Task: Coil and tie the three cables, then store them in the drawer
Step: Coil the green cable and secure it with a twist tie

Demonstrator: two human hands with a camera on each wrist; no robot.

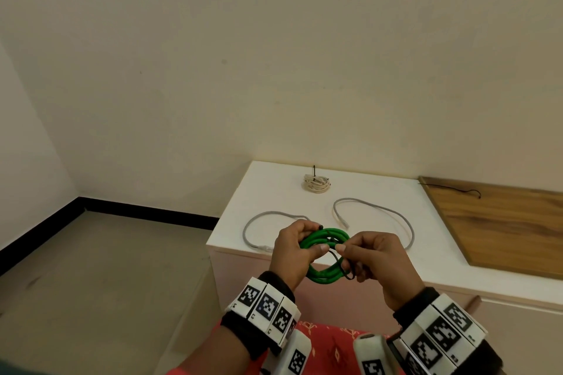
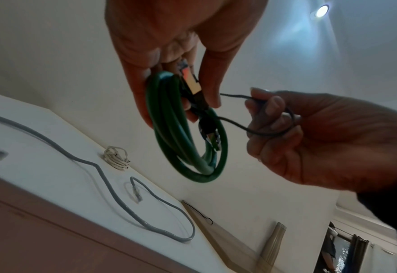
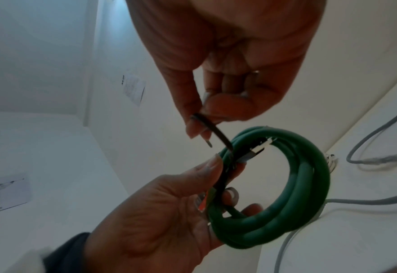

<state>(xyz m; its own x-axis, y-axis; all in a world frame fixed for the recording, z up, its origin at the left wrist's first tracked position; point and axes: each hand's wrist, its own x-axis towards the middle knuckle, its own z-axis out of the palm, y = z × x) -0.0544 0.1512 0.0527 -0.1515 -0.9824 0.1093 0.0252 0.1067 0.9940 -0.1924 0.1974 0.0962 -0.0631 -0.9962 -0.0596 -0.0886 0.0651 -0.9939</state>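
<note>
I hold a coiled green cable (image 1: 323,237) in front of the white cabinet top (image 1: 265,192). My left hand (image 1: 292,248) grips the coil (image 3: 309,184) on its left side, over the plugs (image 2: 190,81). My right hand (image 1: 367,254) pinches a thin black tie (image 1: 338,259), which loops around the coil's strands (image 2: 169,129). In the right wrist view the tie (image 3: 216,131) runs from my fingertips down into the coil. A grey cable (image 1: 376,207) lies uncoiled on the cabinet top. A white cable (image 1: 316,185), coiled and tied, sits behind it.
A wooden board (image 1: 502,222) lies on the right of the cabinet top with another black tie (image 1: 466,191) on it. The cabinet's pale front (image 1: 249,268) drops below my hands. Bare floor (image 1: 106,268) lies to the left, and walls close the back.
</note>
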